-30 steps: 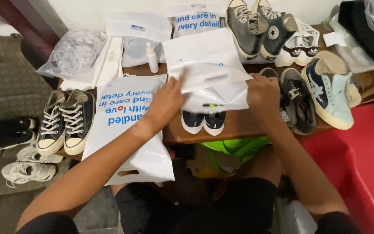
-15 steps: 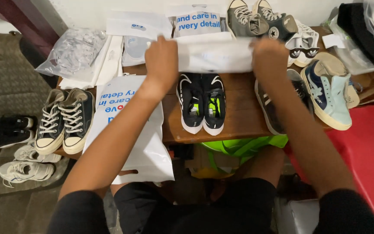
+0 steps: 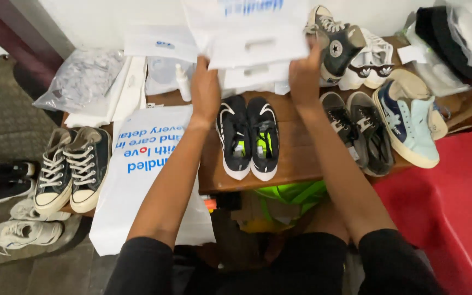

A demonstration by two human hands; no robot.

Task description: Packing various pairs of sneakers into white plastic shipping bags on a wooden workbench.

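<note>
We see both hands raised at the far side of the bench [image 3: 301, 164], each closed on a bottom corner of a white plastic bag [image 3: 247, 33]: left hand [image 3: 205, 92] pinching the left edge, right hand [image 3: 305, 76] the right edge. The bag hangs up and away from us, above a stack of similar bags [image 3: 258, 76], cut-out handle showing.

Just below and between the hands sits a pair of black sneakers [image 3: 248, 136], side by side, toes toward us, white soles, yellow-green insoles.

Risks as we judge them:
- The bag is thin slick film, held only at its corners, so it could slip out of the pinch or fold over.
- The right hand is just beside a grey high-top [image 3: 337, 41] that looks tilted on the pile; a bump could tip it.
- A small spray bottle [image 3: 182, 82] stands just left of the left hand, tall and narrow, easy to knock over.
- The black sneakers sit near the bench's near edge; a dragged sleeve could push them off.

Materials: bench is dark brown wood, smooth. Right of the right hand, worn grey shoes [image 3: 359, 134], soft and flattened, then a cream and blue sneaker [image 3: 408, 128] with a thick rubber sole. Left of the left hand lies another white printed bag [image 3: 148, 175], draped over the edge, then black canvas sneakers [image 3: 72, 166] with white laces.
</note>
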